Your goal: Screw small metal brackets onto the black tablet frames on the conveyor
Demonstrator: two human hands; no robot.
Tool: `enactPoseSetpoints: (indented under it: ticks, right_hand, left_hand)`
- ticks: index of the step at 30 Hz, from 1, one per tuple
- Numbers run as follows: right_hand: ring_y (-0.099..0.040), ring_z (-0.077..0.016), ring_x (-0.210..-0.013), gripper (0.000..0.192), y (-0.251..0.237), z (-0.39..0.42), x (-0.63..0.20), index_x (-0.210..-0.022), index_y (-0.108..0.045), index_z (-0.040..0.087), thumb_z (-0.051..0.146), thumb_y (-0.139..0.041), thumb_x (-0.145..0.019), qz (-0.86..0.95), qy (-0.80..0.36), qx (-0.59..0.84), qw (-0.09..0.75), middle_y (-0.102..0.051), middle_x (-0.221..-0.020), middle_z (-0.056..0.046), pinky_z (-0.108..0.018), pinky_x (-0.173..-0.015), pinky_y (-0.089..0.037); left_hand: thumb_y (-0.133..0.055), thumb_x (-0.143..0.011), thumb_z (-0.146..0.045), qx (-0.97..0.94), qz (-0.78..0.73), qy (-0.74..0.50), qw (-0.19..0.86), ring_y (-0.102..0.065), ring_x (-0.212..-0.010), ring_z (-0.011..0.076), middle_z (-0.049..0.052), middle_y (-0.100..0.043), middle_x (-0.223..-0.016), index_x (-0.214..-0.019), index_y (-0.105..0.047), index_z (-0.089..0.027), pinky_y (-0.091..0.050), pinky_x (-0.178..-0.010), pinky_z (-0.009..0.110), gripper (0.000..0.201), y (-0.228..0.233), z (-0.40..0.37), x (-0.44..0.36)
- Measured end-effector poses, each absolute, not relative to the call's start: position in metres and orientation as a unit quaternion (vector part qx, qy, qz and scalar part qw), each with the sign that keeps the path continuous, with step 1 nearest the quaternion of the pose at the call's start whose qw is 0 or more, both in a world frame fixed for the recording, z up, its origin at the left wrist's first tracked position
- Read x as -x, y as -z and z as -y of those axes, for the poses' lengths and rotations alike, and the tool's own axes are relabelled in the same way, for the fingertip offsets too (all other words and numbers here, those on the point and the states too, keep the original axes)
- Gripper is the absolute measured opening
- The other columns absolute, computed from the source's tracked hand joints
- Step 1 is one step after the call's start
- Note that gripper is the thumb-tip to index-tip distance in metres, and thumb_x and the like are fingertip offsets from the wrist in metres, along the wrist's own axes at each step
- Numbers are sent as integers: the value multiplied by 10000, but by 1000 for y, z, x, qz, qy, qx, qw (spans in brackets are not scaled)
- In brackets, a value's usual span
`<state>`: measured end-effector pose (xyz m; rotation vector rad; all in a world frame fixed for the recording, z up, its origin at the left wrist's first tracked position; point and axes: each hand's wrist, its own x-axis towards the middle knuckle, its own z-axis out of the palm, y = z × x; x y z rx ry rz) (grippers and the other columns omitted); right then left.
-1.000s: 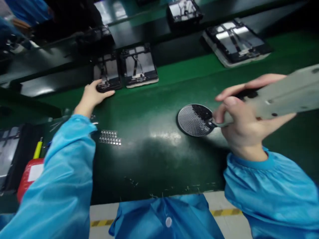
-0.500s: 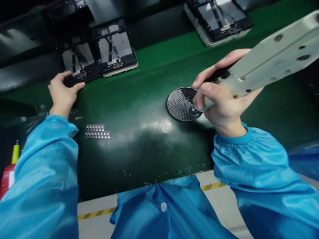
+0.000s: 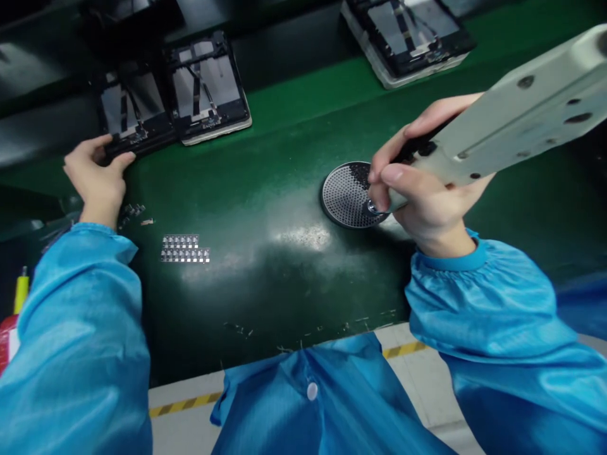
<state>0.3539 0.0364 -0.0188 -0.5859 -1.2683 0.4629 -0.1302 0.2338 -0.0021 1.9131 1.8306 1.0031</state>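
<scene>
My left hand (image 3: pixel 97 177) holds the near edge of an opened tablet (image 3: pixel 135 104) at the far left, thumb and fingers closed over its corner. Against that one lies a second opened tablet (image 3: pixel 208 88) with grey panels and dark flat cables showing. My right hand (image 3: pixel 427 183) is wrapped round a pale grey electric screwdriver (image 3: pixel 526 107), which slants down from the upper right. Its metal tip (image 3: pixel 372 207) is at the right part of a round perforated tray (image 3: pixel 344 196). Small black pieces fill part of the tray, and my fingers hide some of its edge.
Two rows of small metallic parts (image 3: pixel 184 248) lie on the green bench (image 3: pixel 265 297), with loose bits (image 3: pixel 135 212) beside my left wrist. Another opened tablet (image 3: pixel 412 38) rests at the back right. A yellow-handled tool (image 3: pixel 21 291) stands at the left edge.
My left hand and the tablet in its hold have shifted left. My right hand keeps its grip, with the screwdriver tip still at the round tray.
</scene>
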Motion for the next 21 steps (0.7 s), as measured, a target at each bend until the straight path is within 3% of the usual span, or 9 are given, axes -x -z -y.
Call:
enactPoseSetpoints:
  ticks: [3,5,8,10,14,18,21]
  right_hand:
    - [-403,-62,-413,578,25,-40,-364,-1090,-556,223,521,-980,-835,586,-228,288,722,-563,-750,44,-203,-313,-256]
    - [-406,-74,-409,692,31,-42,-372,-1077,-509,220,602,-1001,-777,596,-259,309,695,-553,-708,55,-206,-323,-283]
    - [-654,-174,-584,756,32,-40,-375,-1154,-530,223,594,-1026,-721,578,-298,347,676,-574,-744,37,-211,-354,-390]
    - [-781,-256,-780,829,29,-37,-373,-1244,-553,225,550,-1056,-672,554,-314,361,681,-642,-859,2,-220,-370,-451]
    - [-803,-316,-802,905,26,-36,-374,-1338,-601,228,494,-1078,-616,550,-328,341,688,-716,-973,-45,-239,-353,-465]
    - [-769,-381,-728,944,31,-41,-386,-1307,-700,229,484,-1134,-508,555,-316,317,702,-708,-869,-64,-322,-323,-474]
    - [-752,-393,-723,1032,32,-39,-391,-1169,-764,240,635,-1160,-302,530,-309,370,697,-736,-877,-120,-370,-327,-470]
  left_hand:
    - [-843,-1013,-335,-545,-658,-466,229,-654,-1295,181,-74,-672,-1260,-1367,-572,-253,-484,-956,295,454,-2,-236,126]
    - [-745,-1128,-265,-465,-657,-517,291,-668,-1147,98,-108,-633,-1349,-1409,-485,-291,-523,-943,249,384,-9,-240,123]
    - [-545,-1238,-410,-397,-637,-524,403,-644,-1090,102,-64,-628,-1206,-1314,-469,-267,-521,-827,233,178,-24,-250,118]
    - [-467,-1248,-413,-378,-613,-518,462,-618,-1111,111,-36,-615,-1091,-1185,-487,-246,-487,-768,231,179,-32,-257,114]
    - [-578,-1058,-175,-339,-592,-544,488,-565,-1042,107,-30,-563,-964,-1065,-474,-231,-435,-748,207,118,-47,-255,105]
    - [-739,-818,-171,-315,-550,-581,510,-582,-966,143,-8,-613,-916,-945,-528,-240,-471,-757,232,256,-56,-198,84]
    - [-887,-789,-223,-357,-520,-549,548,-653,-949,161,32,-739,-1019,-923,-633,-226,-551,-761,275,287,-50,-116,55]
